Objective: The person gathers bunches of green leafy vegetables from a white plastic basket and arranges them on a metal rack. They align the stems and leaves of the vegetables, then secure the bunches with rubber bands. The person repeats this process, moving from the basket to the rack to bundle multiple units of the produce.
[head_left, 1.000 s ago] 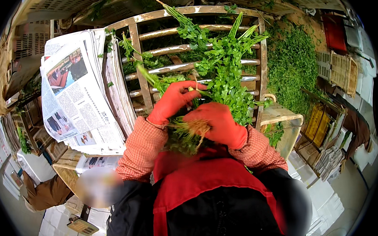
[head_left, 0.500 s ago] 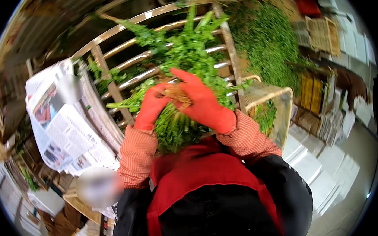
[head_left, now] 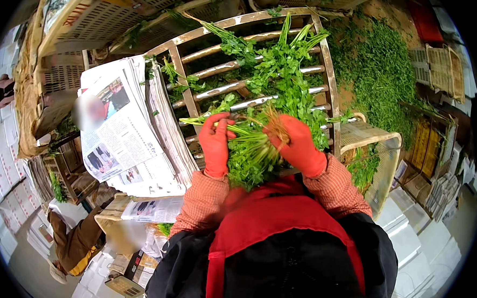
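Where roots (head_left: pixel 275 123) overlap, right hand (head_left: pixel 301 147) is hidden.

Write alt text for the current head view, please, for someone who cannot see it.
A red-gloved right hand grips leafy greens by the roots while the left hand pinches stems. Beneath is a slatted rack bearing more greens; newspapers lie stacked to its left, a crate to its right.

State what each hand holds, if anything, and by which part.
The right hand holds a bunch of leafy greens by its root end. The left hand is at green stems; whether it grips is unclear.
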{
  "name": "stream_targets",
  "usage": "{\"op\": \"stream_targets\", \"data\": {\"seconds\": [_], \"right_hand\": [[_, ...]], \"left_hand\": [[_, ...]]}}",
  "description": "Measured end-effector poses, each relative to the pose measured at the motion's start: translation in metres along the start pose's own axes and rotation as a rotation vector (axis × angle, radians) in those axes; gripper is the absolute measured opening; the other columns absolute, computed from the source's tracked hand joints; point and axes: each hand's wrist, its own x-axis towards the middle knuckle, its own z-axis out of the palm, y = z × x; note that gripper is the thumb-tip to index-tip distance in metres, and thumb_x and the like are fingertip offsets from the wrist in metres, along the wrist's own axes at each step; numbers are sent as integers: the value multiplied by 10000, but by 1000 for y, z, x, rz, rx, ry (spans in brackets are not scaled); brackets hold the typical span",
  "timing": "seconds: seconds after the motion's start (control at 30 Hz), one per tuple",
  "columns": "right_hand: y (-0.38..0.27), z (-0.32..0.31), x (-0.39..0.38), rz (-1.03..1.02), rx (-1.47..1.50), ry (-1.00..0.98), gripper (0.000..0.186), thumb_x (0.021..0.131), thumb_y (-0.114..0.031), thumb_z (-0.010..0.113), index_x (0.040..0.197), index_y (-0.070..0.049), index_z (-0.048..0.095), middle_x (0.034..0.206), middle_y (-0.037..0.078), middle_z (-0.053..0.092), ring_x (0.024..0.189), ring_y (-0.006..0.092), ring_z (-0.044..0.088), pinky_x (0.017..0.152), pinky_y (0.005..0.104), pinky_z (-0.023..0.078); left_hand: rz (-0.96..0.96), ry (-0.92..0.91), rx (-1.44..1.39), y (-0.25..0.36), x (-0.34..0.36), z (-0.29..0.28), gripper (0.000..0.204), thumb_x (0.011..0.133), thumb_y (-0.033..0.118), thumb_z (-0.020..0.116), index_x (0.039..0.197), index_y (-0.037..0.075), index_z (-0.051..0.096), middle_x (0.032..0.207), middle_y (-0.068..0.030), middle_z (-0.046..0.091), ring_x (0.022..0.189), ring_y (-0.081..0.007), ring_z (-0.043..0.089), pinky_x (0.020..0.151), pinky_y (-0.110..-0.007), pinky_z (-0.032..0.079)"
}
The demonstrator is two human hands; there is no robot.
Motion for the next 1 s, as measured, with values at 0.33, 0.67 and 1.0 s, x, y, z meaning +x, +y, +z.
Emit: {"op": "stream_targets", "data": {"seconds": [0.33,0.67,1.0], "right_hand": [[-35,-97,-29,86,55,219,80,827,-64,606,869,-17,656,794,75,635,680,186,573,616,295,450],[27,-229,-18,172,-184,797,155,924,-133,559,921,3,634,822,26,613,683,95,528,636,225,416],[6,-193,-30,-99,-201,742,100,917,-117,577,923,-27,622,859,51,628,702,113,565,616,227,442]], "left_hand": [[264,524,214,-43,28,-57,181,874,73,532,1000,32,655,796,-60,643,691,-159,562,661,-293,457],[104,448,204,12,28,-41,183,913,147,551,1013,37,657,764,-98,656,543,-109,563,488,-246,440],[243,16,617,46,38,54,605,792,224,691,1330,73,459,1106,-122,625,780,-172,604,713,-324,499]]}}
